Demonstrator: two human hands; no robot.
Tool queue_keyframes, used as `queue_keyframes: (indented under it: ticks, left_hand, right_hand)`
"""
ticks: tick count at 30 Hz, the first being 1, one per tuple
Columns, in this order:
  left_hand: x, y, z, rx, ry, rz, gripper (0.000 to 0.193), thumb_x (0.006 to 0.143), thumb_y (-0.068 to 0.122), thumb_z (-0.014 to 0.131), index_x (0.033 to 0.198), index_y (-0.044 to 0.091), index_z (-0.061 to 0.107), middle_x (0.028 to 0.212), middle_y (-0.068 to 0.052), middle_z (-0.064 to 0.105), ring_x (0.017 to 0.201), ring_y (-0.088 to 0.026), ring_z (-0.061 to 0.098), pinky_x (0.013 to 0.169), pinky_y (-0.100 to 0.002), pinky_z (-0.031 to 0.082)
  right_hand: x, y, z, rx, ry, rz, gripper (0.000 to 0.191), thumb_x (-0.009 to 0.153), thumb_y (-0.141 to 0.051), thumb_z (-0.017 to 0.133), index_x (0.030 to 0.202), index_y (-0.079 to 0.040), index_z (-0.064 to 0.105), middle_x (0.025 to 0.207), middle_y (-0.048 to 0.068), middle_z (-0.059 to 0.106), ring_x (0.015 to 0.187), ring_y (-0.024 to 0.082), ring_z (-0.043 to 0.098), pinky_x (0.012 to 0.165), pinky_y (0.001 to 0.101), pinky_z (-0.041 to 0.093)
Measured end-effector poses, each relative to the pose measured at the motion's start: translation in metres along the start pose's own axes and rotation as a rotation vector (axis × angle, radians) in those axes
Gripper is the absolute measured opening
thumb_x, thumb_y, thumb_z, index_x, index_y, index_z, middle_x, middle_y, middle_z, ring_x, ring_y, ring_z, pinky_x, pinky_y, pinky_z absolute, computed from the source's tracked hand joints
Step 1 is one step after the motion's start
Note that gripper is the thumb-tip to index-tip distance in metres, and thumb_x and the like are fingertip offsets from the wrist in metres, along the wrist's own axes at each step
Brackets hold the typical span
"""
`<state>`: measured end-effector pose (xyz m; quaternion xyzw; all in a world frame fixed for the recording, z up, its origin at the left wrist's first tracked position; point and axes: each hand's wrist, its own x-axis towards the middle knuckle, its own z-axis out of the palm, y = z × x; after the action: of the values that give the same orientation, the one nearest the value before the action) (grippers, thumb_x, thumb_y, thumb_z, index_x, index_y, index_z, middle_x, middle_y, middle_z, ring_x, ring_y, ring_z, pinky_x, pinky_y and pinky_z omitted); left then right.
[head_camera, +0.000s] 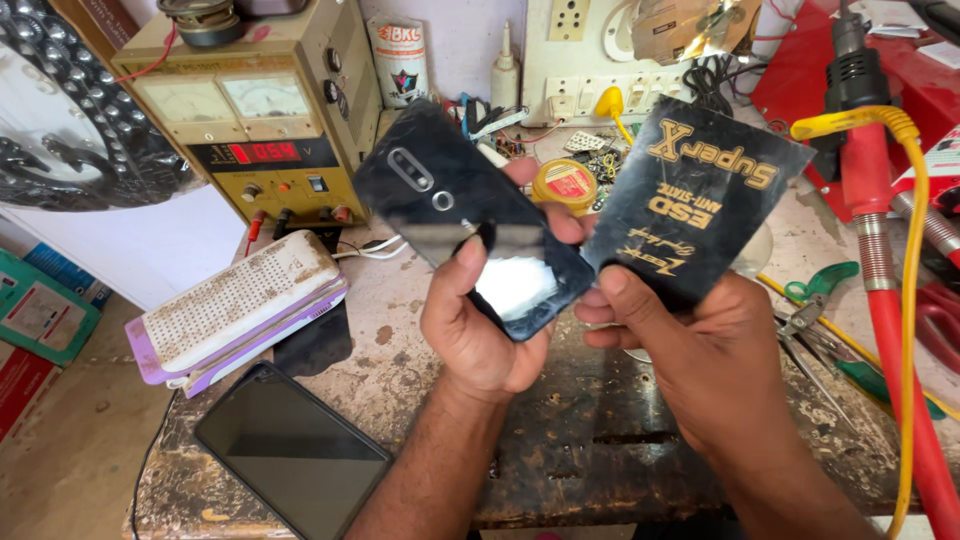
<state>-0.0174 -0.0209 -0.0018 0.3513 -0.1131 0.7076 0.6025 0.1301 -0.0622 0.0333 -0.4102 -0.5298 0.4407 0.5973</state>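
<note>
My left hand (480, 325) grips a glossy black phone back cover (455, 205) with a camera cutout, held tilted above the workbench. My right hand (700, 350) holds a thin black plastic card (700, 200) with gold print, its lower left corner close to the cover's right edge. Both hands are raised over the middle of the worn, stained bench (580, 440).
A black phone (290, 450) lies screen-up at the front left, beside a dirty white and purple pad (235, 305). A beige power supply (250, 110) stands behind. A round yellow tin (565, 185), green-handled cutters (830, 310) and a red hot-air tool with yellow cable (890, 270) sit to the right.
</note>
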Motion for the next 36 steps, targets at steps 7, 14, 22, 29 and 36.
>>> queue_keyframes:
  ticks: [7, 14, 22, 29, 36]
  left_hand:
    - [0.007, 0.002, -0.002, -0.005, 0.155, 0.136, 0.065, 0.102, 0.03, 0.059, 0.156, -0.003, 0.043, 0.116, -0.023, 0.07, 0.118, -0.031, 0.067, 0.118, -0.048, 0.048]
    - [0.017, 0.0, -0.007, -0.001, 0.213, 0.18, 0.058, 0.106, 0.031, 0.056, 0.153, 0.0, 0.045, 0.115, -0.022, 0.071, 0.111, -0.028, 0.069, 0.102, -0.041, 0.055]
    - [0.057, -0.01, -0.001, 0.032, 0.201, 0.173, 0.057, 0.108, 0.038, 0.054, 0.154, 0.005, 0.044, 0.112, -0.017, 0.07, 0.103, -0.023, 0.068, 0.094, -0.04, 0.058]
    - [0.058, -0.023, -0.007, 0.047, 0.174, 0.15, 0.063, 0.109, 0.042, 0.052, 0.159, 0.007, 0.039, 0.116, -0.015, 0.068, 0.107, -0.022, 0.067, 0.097, -0.04, 0.057]
    - [0.06, -0.015, -0.012, 0.136, 0.203, 0.224, 0.068, 0.107, 0.047, 0.053, 0.16, 0.007, 0.037, 0.117, -0.014, 0.069, 0.108, -0.019, 0.066, 0.098, -0.037, 0.055]
  right_hand:
    - [-0.009, -0.015, -0.03, -0.727, 0.443, -0.586, 0.067, 0.091, -0.011, 0.088, 0.139, 0.0, 0.044, 0.101, 0.017, 0.059, 0.085, 0.021, 0.059, 0.073, 0.0283, 0.046]
    - [0.038, 0.009, -0.05, -0.614, 0.059, -0.732, 0.082, 0.096, -0.01, 0.081, 0.157, -0.004, 0.025, 0.138, 0.017, 0.051, 0.127, 0.023, 0.059, 0.11, 0.0349, 0.051]
    - [0.061, 0.018, -0.041, -0.677, -0.062, -0.844, 0.079, 0.091, -0.009, 0.083, 0.154, -0.006, 0.037, 0.12, 0.011, 0.071, 0.113, 0.018, 0.07, 0.106, 0.0322, 0.05]
    - [0.058, -0.001, -0.012, -0.702, -0.125, -0.766, 0.088, 0.075, -0.018, 0.091, 0.148, -0.003, 0.043, 0.127, 0.014, 0.068, 0.111, 0.023, 0.072, 0.095, 0.0329, 0.057]
    - [0.065, -0.013, 0.017, -0.794, -0.224, -0.814, 0.079, 0.074, -0.021, 0.089, 0.143, -0.008, 0.052, 0.127, 0.012, 0.071, 0.11, 0.025, 0.075, 0.093, 0.0342, 0.058]
